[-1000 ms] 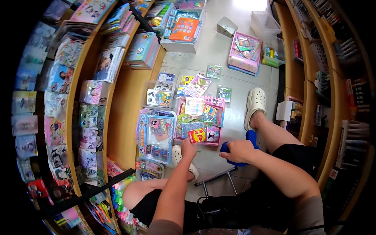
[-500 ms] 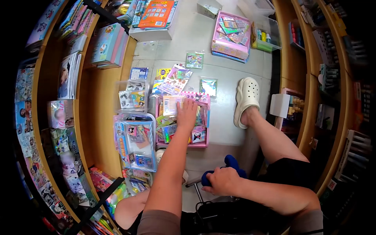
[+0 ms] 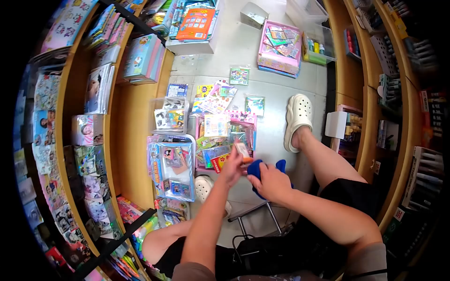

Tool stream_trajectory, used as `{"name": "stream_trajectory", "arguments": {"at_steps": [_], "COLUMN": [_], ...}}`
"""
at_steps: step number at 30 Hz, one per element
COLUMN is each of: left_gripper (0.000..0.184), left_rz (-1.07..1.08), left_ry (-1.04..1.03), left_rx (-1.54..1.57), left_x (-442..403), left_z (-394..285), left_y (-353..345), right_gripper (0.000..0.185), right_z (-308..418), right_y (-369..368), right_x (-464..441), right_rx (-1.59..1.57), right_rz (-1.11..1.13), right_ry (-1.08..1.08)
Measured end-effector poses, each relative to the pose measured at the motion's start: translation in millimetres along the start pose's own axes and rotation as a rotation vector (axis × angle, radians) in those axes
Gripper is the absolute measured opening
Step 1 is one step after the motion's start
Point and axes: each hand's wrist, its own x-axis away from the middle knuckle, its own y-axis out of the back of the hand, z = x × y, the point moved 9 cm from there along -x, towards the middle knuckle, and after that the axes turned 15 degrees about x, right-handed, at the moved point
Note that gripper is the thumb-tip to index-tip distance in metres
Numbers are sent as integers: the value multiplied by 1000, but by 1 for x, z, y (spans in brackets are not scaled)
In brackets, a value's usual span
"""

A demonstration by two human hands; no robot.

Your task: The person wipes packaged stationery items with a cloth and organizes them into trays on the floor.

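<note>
While the right hand (image 3: 273, 183) grips a blue cloth (image 3: 255, 169) just below and right of frame centre, I note the left hand (image 3: 231, 167) beside it, fingers closed around a small white-and-orange item (image 3: 242, 150), its details blurred. I log that item near frame centre, in front of a pink box (image 3: 244, 115) filled with colourful packets (image 3: 216, 151).

No wording is legible (print on the orange cover (image 3: 195, 23) is too small)
</note>
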Motion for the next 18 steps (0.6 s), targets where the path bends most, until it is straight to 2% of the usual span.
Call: {"name": "stream_trajectory", "arguments": {"at_steps": [1,4,7,8,11,12,15,16,17,18], "left_gripper": [50,42,42,37,33,33,33,31,29,31], "left_rz": [84,90,534,81,52,-24,-63,-205,-285,-373], "left_ry": [29,108,78,25,-99,-134,-225,-276,-335,-398], "left_rx": [159,459,779,608,402,326,232,242,89,-122], "left_x": [17,53,82,86,103,111,118,117,120,120], "left_z": [12,43,27,34,34,29,25,24,16,7], "left_y": [-11,-35,-90,-73,-67,-72,-54,-39,-29,-20], "right_gripper": [47,46,45,42,40,38,39,42,43,45], "right_z": [4,16,19,19,9,1,-23,-10,-2,13], "right_y": [2,-4,-6,1,12,10,-19,-26,-46,-52], "right_x": [2,8,15,16,7,1,-32,-32,-23,-17], "right_rx": [-1,-2,123,99,80,20,-392,-805,-1081,-1124], "right_rz": [-47,-190,-357,-431,-495,-479,-136,-52,163,273], "right_ry": [33,165,224,208,81,23,-160,-72,-116,-93]}}
